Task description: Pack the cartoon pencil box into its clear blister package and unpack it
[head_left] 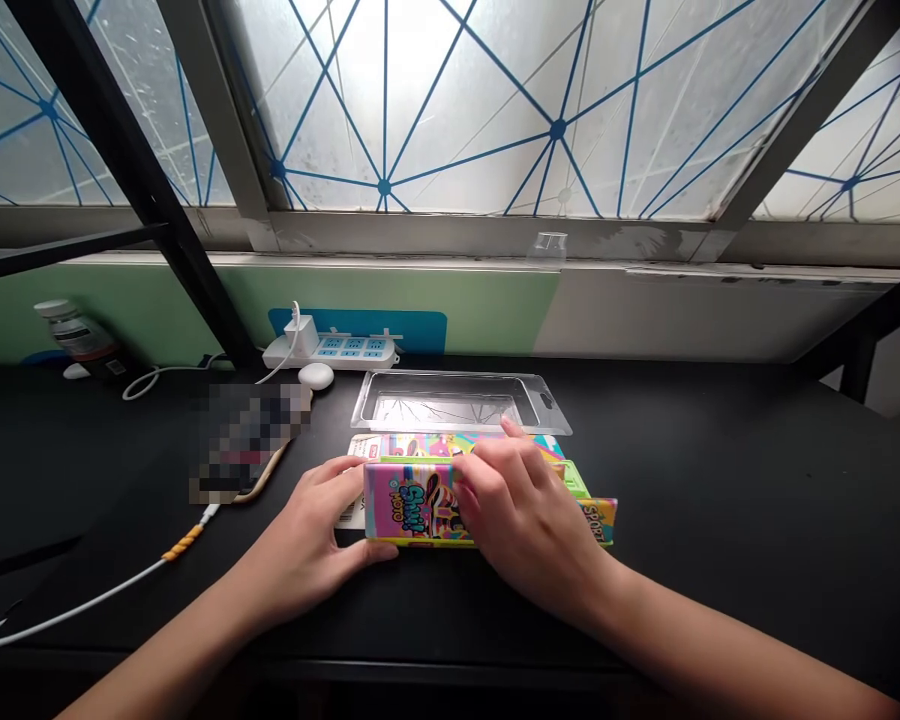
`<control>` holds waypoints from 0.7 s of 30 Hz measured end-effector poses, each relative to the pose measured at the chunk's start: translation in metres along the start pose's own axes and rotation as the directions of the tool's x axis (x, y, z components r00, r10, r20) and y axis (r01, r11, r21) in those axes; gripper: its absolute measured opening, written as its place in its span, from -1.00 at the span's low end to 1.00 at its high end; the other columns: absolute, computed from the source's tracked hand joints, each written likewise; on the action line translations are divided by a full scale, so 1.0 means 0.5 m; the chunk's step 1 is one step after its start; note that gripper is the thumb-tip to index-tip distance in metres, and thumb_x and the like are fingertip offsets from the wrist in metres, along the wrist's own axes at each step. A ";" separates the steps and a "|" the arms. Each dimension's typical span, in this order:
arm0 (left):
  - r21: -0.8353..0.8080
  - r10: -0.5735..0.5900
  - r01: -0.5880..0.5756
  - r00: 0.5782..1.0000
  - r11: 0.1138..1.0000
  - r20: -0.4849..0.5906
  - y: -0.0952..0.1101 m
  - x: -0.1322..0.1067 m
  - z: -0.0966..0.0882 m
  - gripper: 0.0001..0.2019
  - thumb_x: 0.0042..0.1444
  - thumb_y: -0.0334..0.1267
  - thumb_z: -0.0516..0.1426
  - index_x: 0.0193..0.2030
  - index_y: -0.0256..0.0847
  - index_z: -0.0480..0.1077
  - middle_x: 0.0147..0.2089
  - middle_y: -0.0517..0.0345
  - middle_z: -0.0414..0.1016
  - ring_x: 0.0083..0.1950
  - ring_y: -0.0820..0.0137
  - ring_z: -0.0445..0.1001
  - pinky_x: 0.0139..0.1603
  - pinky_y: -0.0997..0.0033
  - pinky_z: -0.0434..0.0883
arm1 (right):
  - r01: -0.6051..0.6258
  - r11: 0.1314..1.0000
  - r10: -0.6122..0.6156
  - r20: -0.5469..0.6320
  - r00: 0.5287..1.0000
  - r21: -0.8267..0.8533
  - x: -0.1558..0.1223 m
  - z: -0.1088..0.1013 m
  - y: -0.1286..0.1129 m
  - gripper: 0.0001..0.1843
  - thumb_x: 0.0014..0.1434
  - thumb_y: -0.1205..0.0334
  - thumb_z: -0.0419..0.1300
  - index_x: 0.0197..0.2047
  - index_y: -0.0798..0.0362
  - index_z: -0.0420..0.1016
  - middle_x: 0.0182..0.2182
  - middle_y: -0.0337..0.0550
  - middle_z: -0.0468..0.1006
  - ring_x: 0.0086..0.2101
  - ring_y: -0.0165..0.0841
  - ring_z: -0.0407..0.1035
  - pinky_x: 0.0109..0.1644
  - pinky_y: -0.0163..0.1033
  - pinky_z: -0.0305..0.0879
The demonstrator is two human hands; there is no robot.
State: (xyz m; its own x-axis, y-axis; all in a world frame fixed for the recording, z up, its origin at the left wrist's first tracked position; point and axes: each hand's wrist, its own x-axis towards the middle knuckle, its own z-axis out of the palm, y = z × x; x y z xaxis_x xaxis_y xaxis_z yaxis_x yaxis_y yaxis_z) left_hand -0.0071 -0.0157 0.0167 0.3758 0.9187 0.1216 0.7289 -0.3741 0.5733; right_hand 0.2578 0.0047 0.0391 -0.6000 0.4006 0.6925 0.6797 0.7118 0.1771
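Note:
A brightly printed pencil case (412,503) with lime-green edges sits on the black desk in front of me. My left hand (316,525) holds its left end, thumb at the lower front and fingers behind the upper corner. My right hand (529,505) is over the right half, with bent fingers gripping the top edge of the front panel. That hand hides much of the right side. A lime-green part (576,480) and a small printed flap (600,520) stick out at the right end. Beneath and behind the case lies a printed card (356,512), partly covered.
Behind the case lies a clear plastic blister shell (461,402). On the left are a phone (259,450) with a white cable (105,597), a white round object (316,376), a power strip (352,350) and a bottle (82,335). Black frame bars (135,170) slant at the left.

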 end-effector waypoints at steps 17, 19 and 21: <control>0.028 0.024 -0.025 0.998 0.999 0.057 -0.009 0.001 -0.008 -0.31 0.29 0.00 0.19 0.51 0.15 0.09 0.50 0.15 0.21 0.49 0.02 0.18 0.43 -0.09 0.23 | -0.542 0.787 0.289 0.601 0.745 0.293 -0.255 -0.121 0.164 0.28 -0.04 -0.18 0.49 0.55 -0.26 -0.18 0.49 0.07 0.03 0.34 0.23 0.12 0.19 0.20 0.45; 0.012 0.000 0.000 1.000 1.000 0.031 -0.006 0.000 -0.003 -0.33 0.28 -0.01 0.19 0.49 0.16 0.13 0.49 0.17 0.23 0.49 0.02 0.17 0.43 -0.08 0.23 | -0.582 0.761 0.317 0.618 0.720 0.287 -0.259 -0.113 0.168 0.20 0.06 -0.11 0.44 0.55 -0.30 -0.21 0.46 0.02 0.13 0.32 0.17 0.18 0.20 0.17 0.45; -0.022 -0.027 0.027 1.000 0.999 -0.009 -0.005 -0.003 0.002 -0.39 0.31 0.03 0.15 0.47 0.17 0.17 0.47 0.19 0.26 0.49 0.03 0.17 0.44 -0.09 0.20 | -0.596 0.746 0.332 0.611 0.719 0.297 -0.258 -0.107 0.167 0.10 0.14 -0.10 0.38 0.54 -0.33 -0.19 0.45 -0.02 0.18 0.32 0.12 0.21 0.23 0.17 0.42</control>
State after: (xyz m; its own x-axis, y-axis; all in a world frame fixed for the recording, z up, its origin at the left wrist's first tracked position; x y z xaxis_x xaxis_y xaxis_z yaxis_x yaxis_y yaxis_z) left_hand -0.0087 -0.0162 0.0145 0.3511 0.9295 0.1131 0.7261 -0.3466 0.5939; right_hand 0.4145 -0.0184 0.0023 -0.4635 0.8766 0.1296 0.7393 0.4632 -0.4888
